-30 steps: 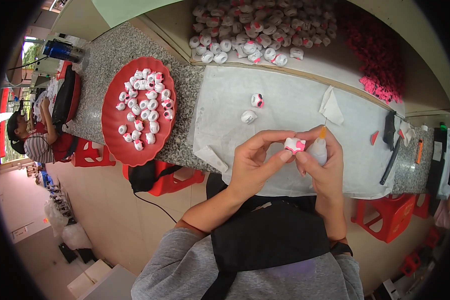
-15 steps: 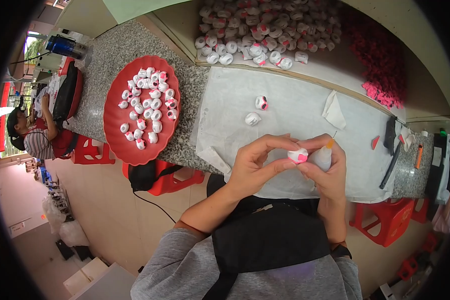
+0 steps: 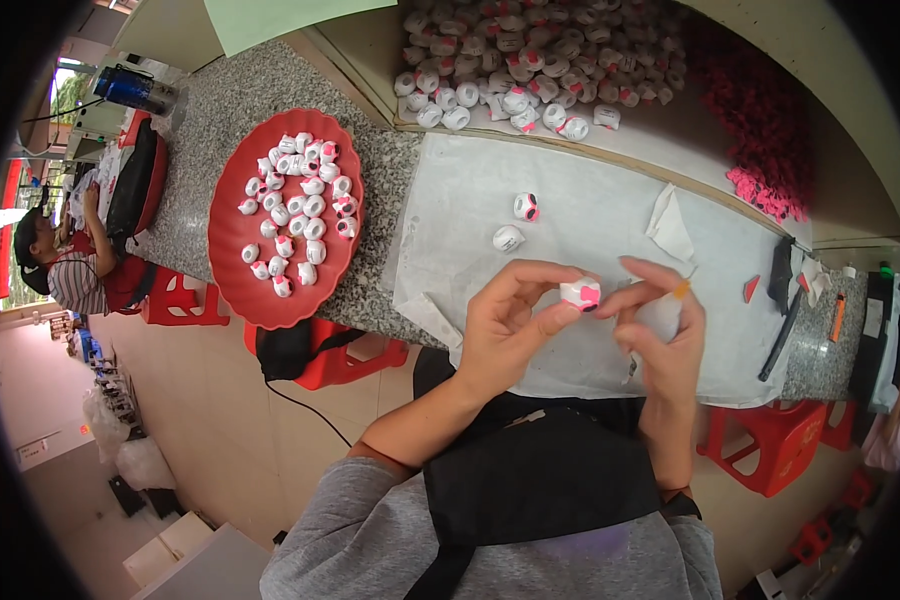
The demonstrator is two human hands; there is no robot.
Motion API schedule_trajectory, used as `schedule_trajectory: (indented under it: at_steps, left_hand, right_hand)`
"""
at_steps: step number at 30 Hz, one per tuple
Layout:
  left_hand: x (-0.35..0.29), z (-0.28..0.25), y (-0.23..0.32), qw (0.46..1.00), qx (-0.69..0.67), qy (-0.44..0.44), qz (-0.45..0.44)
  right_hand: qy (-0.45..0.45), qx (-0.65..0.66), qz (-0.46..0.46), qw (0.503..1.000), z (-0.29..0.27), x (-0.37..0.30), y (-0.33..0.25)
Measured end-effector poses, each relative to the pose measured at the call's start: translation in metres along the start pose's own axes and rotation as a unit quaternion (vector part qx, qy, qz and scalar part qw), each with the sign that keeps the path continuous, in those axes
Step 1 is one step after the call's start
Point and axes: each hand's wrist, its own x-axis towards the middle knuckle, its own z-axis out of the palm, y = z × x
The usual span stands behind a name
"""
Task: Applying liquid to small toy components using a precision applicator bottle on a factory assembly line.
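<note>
My left hand (image 3: 510, 320) pinches a small white toy piece (image 3: 576, 292) with a pink patch and a dark spot between thumb and fingertips. A finger of my right hand (image 3: 675, 350) reaches to the right side of that piece. Tucked in the same hand is a translucent squeeze bottle (image 3: 660, 316) with an orange neck and a thin needle tip, partly hidden by the fingers. Beyond my hands, two similar pieces lie on the white sheet: one with pink and black (image 3: 526, 206), the other mostly white (image 3: 508, 238).
A red scalloped tray (image 3: 232, 240) with several such pieces stands at left on the speckled counter (image 3: 205, 130). More white pieces (image 3: 550, 50) and pink bits (image 3: 765, 190) fill a shelf behind. Folded paper (image 3: 669, 224) lies right. A co-worker (image 3: 75, 280) sits far left.
The toy piece has turned in my left hand, so its dark spot now shows. My right hand has shifted slightly right; its thumb has come off the piece and the bottle sits deeper in the hand.
</note>
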Motion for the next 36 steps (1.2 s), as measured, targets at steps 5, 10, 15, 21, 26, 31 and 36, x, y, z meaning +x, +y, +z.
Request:
schedule_trajectory:
  at_steps: [5,10,15,21,26,31,36]
  left_hand:
    - [0.002,-0.013,0.000,1.000,0.001,0.019,-0.003]
    - [0.001,-0.016,-0.003,1.000,0.012,0.019,-0.008]
    - [0.000,-0.011,-0.002,1.000,-0.002,0.012,0.011]
    - [-0.007,-0.012,-0.008,0.998,0.029,0.027,0.047]
    - [-0.005,-0.012,-0.006,0.999,0.015,0.017,0.025]
    - [0.001,-0.009,0.000,0.998,-0.058,0.018,-0.009]
    - [0.001,-0.013,0.003,0.996,-0.078,0.025,-0.021]
  right_hand:
    - [0.145,-0.461,-0.169,0.859,-0.051,0.035,0.005]
    - [0.115,-0.582,-0.180,0.784,-0.049,0.039,0.015]
    - [0.040,-0.101,-0.014,0.994,0.013,0.006,-0.007]
    - [0.011,0.043,0.029,0.999,0.038,0.008,0.007]
    - [-0.003,0.075,0.047,0.996,0.030,0.004,0.007]
    - [0.192,-0.021,-0.071,0.979,-0.016,-0.001,0.002]
    - [0.211,-0.200,-0.050,0.956,-0.065,-0.014,-0.007]
